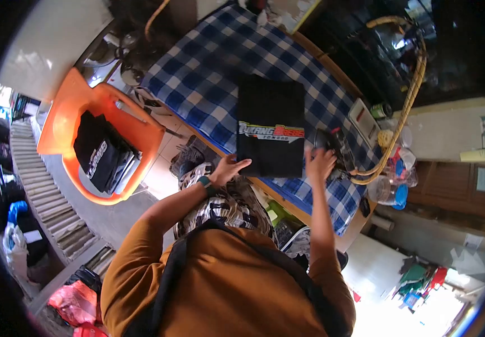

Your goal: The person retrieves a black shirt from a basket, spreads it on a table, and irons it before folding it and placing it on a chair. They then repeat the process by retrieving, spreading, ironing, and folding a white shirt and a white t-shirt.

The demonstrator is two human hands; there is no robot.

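Observation:
A folded black T-shirt (270,106) with a white, green and red printed logo lies flat on a blue-and-white checked cloth (197,73). At its near left corner is my left hand (230,169), thumb stretched out over the edge and fingers apart. My right hand (320,165) is just off the shirt's near right side, its fingers spread. Right beyond those fingertips stands a dark iron (326,140), partly hidden by the hand.
An orange plastic chair (121,92) on the left holds a stack of folded black shirts (102,151). A rope-like cord (411,106) loops over the table's right side. A white-framed tablet-like object (364,121) and plastic jars (385,191) sit near the right edge.

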